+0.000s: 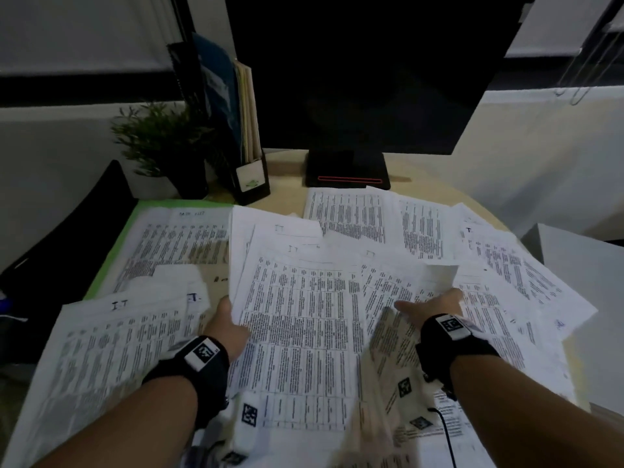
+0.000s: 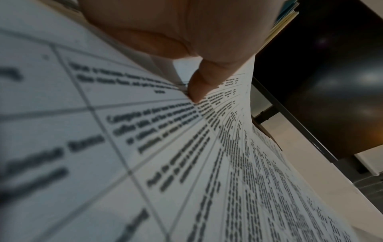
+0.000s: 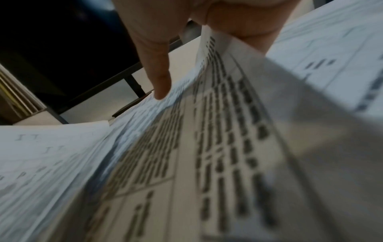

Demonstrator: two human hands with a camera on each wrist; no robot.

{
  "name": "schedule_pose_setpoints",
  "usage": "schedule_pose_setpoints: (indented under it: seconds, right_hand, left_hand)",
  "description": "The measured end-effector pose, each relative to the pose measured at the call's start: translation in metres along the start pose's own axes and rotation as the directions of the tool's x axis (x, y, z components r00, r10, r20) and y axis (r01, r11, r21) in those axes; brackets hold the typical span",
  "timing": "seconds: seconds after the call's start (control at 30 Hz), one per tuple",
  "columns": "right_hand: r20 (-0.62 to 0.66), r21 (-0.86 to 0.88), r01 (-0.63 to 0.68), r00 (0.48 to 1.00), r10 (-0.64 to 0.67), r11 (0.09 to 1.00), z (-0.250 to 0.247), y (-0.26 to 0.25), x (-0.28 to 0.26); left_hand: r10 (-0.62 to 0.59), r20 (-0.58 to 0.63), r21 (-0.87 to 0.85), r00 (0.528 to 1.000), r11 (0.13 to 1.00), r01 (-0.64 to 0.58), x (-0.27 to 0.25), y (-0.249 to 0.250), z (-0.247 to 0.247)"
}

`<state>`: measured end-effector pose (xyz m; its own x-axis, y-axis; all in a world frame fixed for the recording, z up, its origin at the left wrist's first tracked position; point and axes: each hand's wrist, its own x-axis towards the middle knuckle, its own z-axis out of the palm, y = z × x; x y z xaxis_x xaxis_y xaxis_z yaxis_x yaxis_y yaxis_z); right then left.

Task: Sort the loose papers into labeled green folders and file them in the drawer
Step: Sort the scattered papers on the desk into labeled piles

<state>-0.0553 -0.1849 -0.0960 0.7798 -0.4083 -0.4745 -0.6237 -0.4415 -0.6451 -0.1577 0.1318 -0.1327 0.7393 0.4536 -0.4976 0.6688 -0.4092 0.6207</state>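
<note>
Bearing handwritten "IT", papers (image 1: 297, 298) in both hands.

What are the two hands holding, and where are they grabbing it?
The left hand pinches the big middle sheet at its left edge. The right hand holds a lifted sheet by its edge.

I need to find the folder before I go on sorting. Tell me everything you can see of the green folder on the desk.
The green folder lies flat at the desk's far left, in front of the potted plant. Only its bright green left edge and far corner show; printed sheets cover the rest. It looks like thin card or plastic. Any label is hidden. Neither hand touches it: the left hand and the right hand each hold sheets nearer the middle.
</note>
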Motion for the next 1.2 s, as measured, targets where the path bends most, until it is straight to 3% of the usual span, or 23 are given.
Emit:
schedule_pose_setpoints:
  seconds: [0.23,0.37,0.47,0.53,0.63,0.73,0.83,0.97,1.0,1.13,1.2]
  right_hand:
    - [0.071,-0.196,0.027,0.997,-0.014,0.980,0.013,-0.012,0.003]
    - [-0.037,-0.260,0.101,0.993,-0.114,0.960,-0.008,-0.009,0.020]
    - [-0.005,-0.156,0.048,0.999,-0.049,0.987,-0.025,-0.007,0.020]
    - [0.066,-0.234,0.033,0.998,-0.018,0.972,-0.029,-0.005,0.014]
    - [0.011,-0.357,0.160,0.986,-0.167,0.920,-0.049,-0.014,0.009]
    - [-0.138,-0.315,0.332,0.911,-0.388,0.889,-0.089,-0.043,0.002]
    - [-0.267,-0.253,0.495,0.790,-0.552,0.831,-0.121,-0.080,-0.012]
    - [-0.412,0.046,0.684,0.677,-0.610,0.728,-0.138,-0.130,-0.030]
    - [-0.449,0.114,0.699,0.670,-0.591,0.706,-0.139,-0.136,-0.028]
    - [-0.397,0.313,0.634,0.764,-0.509,0.707,-0.130,-0.138,-0.018]
    - [-0.257,0.149,0.560,0.818,-0.515,0.815,-0.109,-0.122,-0.016]
  left_hand:
    - [-0.009,0.041,-0.017,0.999,1.000,0.010,0.002,-0.001,-0.003]
    - [-0.019,0.063,-0.036,0.998,0.999,0.021,0.000,0.008,0.000]
    - [-0.025,0.089,-0.038,0.996,0.999,0.028,0.000,0.018,0.005]
    - [-0.025,0.099,-0.024,0.995,0.999,0.027,-0.001,0.023,0.008]
    - [-0.024,0.100,0.007,0.995,1.000,0.023,-0.002,0.027,0.008]
    - [-0.045,0.097,0.060,0.994,0.997,0.039,-0.003,0.030,0.006]
    - [-0.041,0.095,0.045,0.995,0.998,0.036,-0.002,0.032,0.007]
    - [-0.014,0.091,0.069,0.996,0.998,0.008,-0.007,0.031,0.006]
    - [-0.014,0.103,0.074,0.995,0.997,0.006,-0.008,0.031,0.005]
    - [-0.007,0.133,0.029,0.991,1.000,0.003,-0.009,0.032,0.002]
    - [0.001,0.143,-0.018,0.990,1.000,0.001,-0.013,0.035,0.002]
